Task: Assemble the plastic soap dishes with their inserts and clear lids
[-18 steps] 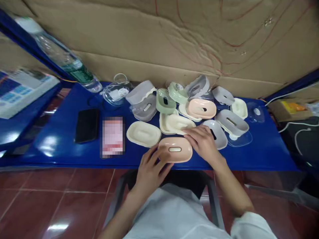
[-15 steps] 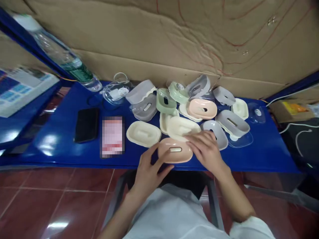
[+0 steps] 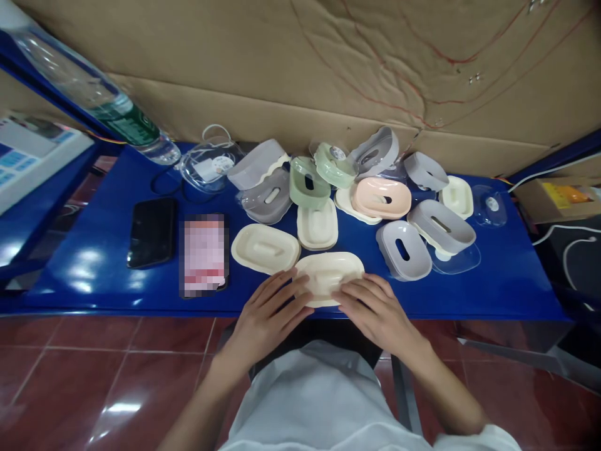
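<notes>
Blue tabletop (image 3: 498,285), cardboard (image 3: 225,56) behind — left hand (image 3: 270,310), right hand (image 3: 378,307) at opposite ends of nearest cream dish (image 3: 327,272), fingers of both gripping it.

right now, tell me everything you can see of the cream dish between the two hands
The cream dish is a shallow, rimmed, rounded oblong, apparently smooth plastic, with a long oval moulded in its middle. It lies roughly level near the front edge of the blue table, its long side roughly parallel to that edge. The left hand and right hand hold its opposite ends. What lies beneath it is hidden.
</notes>
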A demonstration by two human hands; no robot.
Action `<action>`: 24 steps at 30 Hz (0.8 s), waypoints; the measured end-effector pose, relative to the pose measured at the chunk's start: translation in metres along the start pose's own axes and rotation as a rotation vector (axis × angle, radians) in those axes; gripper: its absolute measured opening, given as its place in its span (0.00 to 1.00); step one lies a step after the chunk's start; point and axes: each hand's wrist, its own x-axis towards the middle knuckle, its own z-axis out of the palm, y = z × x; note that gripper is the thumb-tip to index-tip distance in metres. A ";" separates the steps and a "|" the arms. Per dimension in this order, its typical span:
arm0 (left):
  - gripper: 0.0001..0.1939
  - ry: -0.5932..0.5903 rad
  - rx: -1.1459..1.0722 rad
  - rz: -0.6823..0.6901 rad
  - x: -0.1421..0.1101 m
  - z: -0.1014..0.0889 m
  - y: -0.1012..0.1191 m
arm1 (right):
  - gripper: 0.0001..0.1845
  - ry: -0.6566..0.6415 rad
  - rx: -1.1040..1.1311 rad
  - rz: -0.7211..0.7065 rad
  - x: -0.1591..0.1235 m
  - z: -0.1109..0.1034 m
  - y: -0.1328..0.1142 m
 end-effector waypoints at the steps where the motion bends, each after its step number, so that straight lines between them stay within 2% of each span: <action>1: 0.11 -0.004 0.002 0.001 0.000 0.000 0.000 | 0.17 -0.005 0.004 -0.001 -0.001 0.000 0.001; 15: 0.10 -0.049 0.040 0.017 0.000 -0.004 0.003 | 0.21 0.061 -0.074 -0.060 -0.017 0.012 -0.001; 20: 0.14 -0.049 0.004 0.012 -0.001 -0.001 0.005 | 0.16 0.076 0.002 0.004 -0.013 0.005 -0.003; 24: 0.16 -0.039 -0.027 -0.011 -0.003 0.003 0.005 | 0.15 0.079 0.035 -0.003 -0.008 0.001 -0.004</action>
